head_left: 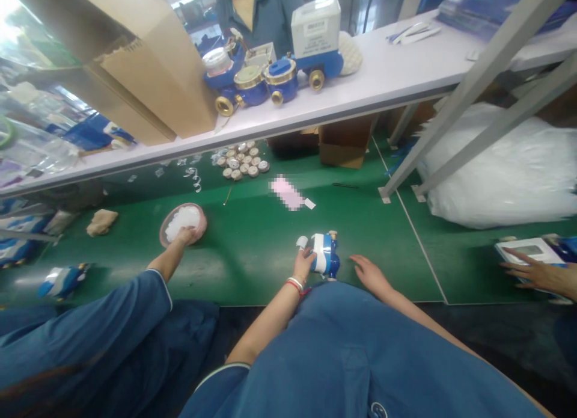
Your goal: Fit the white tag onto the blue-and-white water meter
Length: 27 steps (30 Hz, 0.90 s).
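Observation:
A blue water meter with a white band and brass ends stands on the green table just in front of me. My left hand, with a red bracelet at the wrist and a white cover on one fingertip, grips the meter's left side. My right hand lies flat on the table just right of the meter, fingers apart, holding nothing.
A co-worker's hand reaches into a pink bowl of white pieces at left. Another person's hand rests on a white device at right. Round discs lie under a shelf carrying several blue meters and a cardboard box.

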Tool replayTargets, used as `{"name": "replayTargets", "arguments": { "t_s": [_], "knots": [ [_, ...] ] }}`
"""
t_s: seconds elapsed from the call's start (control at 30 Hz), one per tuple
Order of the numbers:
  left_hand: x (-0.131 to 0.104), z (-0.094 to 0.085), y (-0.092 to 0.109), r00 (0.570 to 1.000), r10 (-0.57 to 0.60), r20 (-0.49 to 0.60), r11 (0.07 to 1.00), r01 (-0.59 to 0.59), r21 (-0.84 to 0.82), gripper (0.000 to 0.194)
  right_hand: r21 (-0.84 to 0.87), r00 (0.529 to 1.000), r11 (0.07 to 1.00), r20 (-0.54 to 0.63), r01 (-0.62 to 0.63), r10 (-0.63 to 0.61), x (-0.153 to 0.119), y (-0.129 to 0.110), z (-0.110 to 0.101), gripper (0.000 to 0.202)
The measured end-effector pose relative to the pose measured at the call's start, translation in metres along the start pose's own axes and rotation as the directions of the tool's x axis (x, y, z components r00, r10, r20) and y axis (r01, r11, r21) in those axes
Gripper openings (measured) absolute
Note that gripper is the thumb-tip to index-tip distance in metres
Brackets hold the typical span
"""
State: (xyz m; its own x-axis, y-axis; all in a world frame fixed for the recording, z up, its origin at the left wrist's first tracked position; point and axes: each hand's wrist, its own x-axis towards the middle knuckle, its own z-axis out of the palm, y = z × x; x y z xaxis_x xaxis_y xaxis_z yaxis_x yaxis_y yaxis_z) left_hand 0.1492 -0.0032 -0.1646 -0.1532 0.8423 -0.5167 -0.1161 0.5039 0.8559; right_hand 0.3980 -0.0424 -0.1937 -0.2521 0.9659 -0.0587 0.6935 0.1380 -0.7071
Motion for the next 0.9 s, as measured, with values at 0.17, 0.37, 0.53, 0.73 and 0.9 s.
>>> {"name": "replayTargets", "arguments": {
  "t_s": [0.17, 0.37, 0.53, 0.73, 0.9],
  "knots": [
    [-0.026, -0.018, 0.020, 1.000, 0.008, 0.007, 0.994, -0.007, -0.112, 0.039, 0.144, 0.990, 0.984, 0.081, 0.100, -0.113, 0.024, -0.059, -0.014, 0.034],
    [-0.080, -0.019, 0.063, 0.972, 0.026, 0.232, 0.932, 0.060, -0.357, 0.031, 0.262, 0.980, 0.944, -0.042, 0.200, -0.196, 0.043, -0.130, -0.056, 0.029],
    [-0.104, -0.011, 0.087, 0.956, 0.056, 0.289, 0.934, 0.052, -0.353, 0.028, 0.279, 0.944, 0.909, -0.208, 0.309, -0.257, 0.047, -0.173, -0.090, 0.024],
    [-0.113, -0.003, 0.098, 0.951, 0.078, 0.300, 0.954, 0.017, -0.301, 0.026, 0.248, 0.940, 0.912, -0.189, 0.327, -0.285, 0.046, -0.176, -0.098, 0.016],
    [-0.113, -0.002, 0.101, 0.959, 0.058, 0.278, 0.966, 0.016, -0.259, 0.027, 0.289, 0.950, 0.909, -0.169, 0.302, -0.262, 0.046, -0.172, -0.098, 0.014]
  ]
}}
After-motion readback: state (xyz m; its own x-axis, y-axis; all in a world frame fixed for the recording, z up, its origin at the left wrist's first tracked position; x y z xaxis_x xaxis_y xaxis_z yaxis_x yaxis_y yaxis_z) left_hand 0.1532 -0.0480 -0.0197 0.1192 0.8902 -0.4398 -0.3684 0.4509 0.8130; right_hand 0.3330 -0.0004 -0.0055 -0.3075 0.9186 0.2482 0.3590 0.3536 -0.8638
